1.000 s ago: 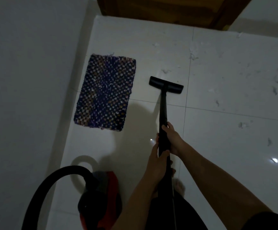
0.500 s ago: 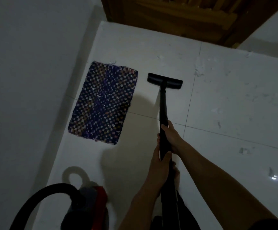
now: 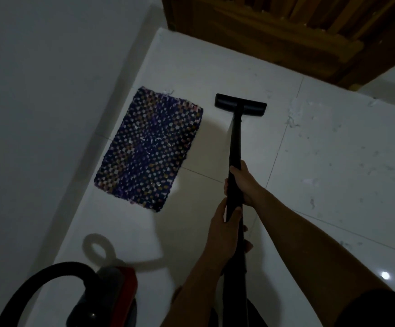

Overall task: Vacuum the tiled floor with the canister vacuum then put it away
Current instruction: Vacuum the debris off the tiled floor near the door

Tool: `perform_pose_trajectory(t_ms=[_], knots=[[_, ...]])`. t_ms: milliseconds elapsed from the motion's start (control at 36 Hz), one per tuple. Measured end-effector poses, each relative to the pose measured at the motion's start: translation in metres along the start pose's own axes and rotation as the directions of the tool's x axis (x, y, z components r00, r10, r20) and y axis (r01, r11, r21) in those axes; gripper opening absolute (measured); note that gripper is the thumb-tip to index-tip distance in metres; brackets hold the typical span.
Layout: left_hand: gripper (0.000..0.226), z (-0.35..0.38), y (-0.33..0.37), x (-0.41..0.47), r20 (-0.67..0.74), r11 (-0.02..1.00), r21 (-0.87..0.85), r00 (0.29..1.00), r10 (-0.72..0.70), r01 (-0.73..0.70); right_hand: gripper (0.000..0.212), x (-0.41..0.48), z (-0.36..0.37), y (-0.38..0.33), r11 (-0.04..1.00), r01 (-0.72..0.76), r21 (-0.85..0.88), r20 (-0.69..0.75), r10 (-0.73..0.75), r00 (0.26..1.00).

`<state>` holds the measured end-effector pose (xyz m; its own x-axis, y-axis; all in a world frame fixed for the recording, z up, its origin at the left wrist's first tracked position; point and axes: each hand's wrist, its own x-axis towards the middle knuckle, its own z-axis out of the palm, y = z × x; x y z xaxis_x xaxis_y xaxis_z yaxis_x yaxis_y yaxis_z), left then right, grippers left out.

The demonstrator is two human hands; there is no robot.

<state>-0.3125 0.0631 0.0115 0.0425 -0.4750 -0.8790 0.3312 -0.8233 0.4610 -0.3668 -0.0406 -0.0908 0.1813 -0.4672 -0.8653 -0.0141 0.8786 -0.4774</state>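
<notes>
A black vacuum wand (image 3: 236, 142) runs forward from my hands to a flat black floor head (image 3: 240, 105) that lies on the white tiled floor (image 3: 333, 185). My right hand (image 3: 244, 182) grips the wand higher up, and my left hand (image 3: 222, 234) grips it just below. The red and grey canister (image 3: 111, 296) sits at the bottom left, with its black hose (image 3: 38, 277) arching out toward the left. Scraps of debris (image 3: 292, 121) dot the tiles to the right of the head.
A blue woven mat (image 3: 149, 147) lies left of the floor head, close to the white wall (image 3: 38, 114). A brown wooden door (image 3: 286, 31) closes the far end. My bare foot (image 3: 247, 244) shows beside the wand.
The floor head has slid forward along the tiles toward the door, beside the mat's far end. Both hands keep their grip on the wand. My view has shifted forward.
</notes>
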Motion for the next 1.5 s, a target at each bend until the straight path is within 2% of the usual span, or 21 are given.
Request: perform_pose_trajectory(t_ms=[111,222,500,722,806,1000,1167,1250,1500], knots=[[0.044,-0.008,0.013,0.004,-0.004,0.999,-0.039,1.0,0.018,-0.019,0.032,0.007,0.012,-0.01,1.0,-0.009,-0.007,0.022,0.009,1.0],[0.043,-0.022,0.023,0.01,-0.018,0.997,-0.056,0.998,0.057,-0.057,0.031,0.016,0.033,-0.016,0.996,0.036,-0.084,-0.001,-0.037,0.999],[0.044,-0.094,0.052,0.006,-0.092,0.99,-0.087,0.99,0.102,-0.111,0.032,0.029,0.125,-0.028,0.981,0.089,-0.171,0.044,-0.083,0.996],[0.041,-0.149,0.073,-0.003,-0.125,0.982,-0.112,0.983,0.138,-0.152,0.049,0.031,0.19,-0.031,0.963,0.091,-0.254,0.07,-0.075,0.995],[0.041,-0.163,0.079,-0.003,-0.134,0.982,-0.102,0.981,0.142,-0.157,0.048,0.033,0.206,-0.033,0.961,0.095,-0.258,0.064,-0.081,0.995],[0.043,-0.183,0.093,0.01,-0.146,0.982,-0.114,0.98,0.135,-0.152,0.054,0.035,0.23,-0.051,0.936,0.103,-0.336,0.076,-0.082,0.994],[0.041,-0.191,0.109,0.015,-0.151,0.974,-0.15,0.978,0.145,-0.167,0.054,0.044,0.243,-0.058,0.933,0.078,-0.35,0.039,-0.069,0.997],[0.037,-0.195,0.114,0.016,-0.145,0.981,-0.141,0.983,0.11,-0.13,0.053,0.053,0.247,-0.056,0.934,0.046,-0.354,0.038,-0.035,0.999],[0.045,-0.195,0.112,0.014,-0.168,0.988,-0.112,0.982,0.086,-0.106,0.056,0.055,0.246,-0.054,0.946,0.036,-0.323,0.034,-0.026,0.999]])
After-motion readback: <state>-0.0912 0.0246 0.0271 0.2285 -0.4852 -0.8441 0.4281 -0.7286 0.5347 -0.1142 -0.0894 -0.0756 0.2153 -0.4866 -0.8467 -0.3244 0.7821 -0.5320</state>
